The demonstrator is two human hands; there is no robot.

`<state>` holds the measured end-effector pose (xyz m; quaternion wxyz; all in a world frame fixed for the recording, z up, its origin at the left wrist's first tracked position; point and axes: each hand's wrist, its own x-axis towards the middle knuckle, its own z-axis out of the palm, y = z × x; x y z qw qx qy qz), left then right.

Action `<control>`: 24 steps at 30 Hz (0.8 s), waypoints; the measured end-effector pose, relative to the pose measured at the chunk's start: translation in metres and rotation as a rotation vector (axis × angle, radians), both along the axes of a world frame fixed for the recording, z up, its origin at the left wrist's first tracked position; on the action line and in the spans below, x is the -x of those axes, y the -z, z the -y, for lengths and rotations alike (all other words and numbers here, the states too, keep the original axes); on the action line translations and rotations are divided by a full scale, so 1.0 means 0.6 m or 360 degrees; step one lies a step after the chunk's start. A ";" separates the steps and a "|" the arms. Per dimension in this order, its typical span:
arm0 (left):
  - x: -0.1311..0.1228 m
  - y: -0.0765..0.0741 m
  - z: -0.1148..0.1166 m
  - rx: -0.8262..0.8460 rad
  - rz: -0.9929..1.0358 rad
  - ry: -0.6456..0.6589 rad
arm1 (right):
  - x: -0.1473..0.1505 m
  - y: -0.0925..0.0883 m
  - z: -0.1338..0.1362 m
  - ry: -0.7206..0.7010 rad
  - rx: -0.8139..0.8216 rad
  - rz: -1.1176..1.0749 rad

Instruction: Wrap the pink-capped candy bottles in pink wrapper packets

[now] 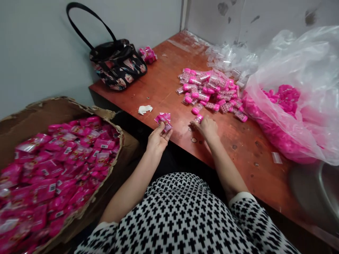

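Note:
My left hand [159, 137] is closed on a small stack of pink packets [164, 121] at the front edge of the reddish wooden table [164, 81]. My right hand [207, 127] rests on the table just to the right, fingers curled around a small pink-capped tube [198, 119]. Beyond it lies a pile of several clear tubes with pink caps [209, 90].
A cardboard box [53, 109] full of pink packets [53, 169] stands at the left. A dark floral handbag [118, 67] and more pink packets [147, 54] sit at the table's back left. A big clear plastic bag of pink caps [286, 106] fills the right, with empty clear tubes [227, 60] behind. A white scrap [144, 109] lies near the edge.

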<state>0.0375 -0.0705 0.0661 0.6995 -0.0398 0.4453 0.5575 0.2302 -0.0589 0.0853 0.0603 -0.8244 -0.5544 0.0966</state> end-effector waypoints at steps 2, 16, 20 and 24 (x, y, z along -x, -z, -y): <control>0.004 -0.001 0.002 0.0034 0.0038 -0.0043 | 0.002 0.002 -0.004 -0.0018 0.0036 0.0003; -0.003 0.009 0.011 0.0021 0.0305 -0.0166 | 0.112 0.026 0.125 -0.0266 -0.0373 -0.2040; -0.015 0.008 0.017 -0.0100 0.0315 -0.0149 | 0.135 0.040 0.129 -0.0287 -0.0360 -0.2032; -0.023 0.011 0.025 -0.0204 0.0209 -0.0094 | 0.137 0.048 0.125 -0.0274 -0.0378 -0.2065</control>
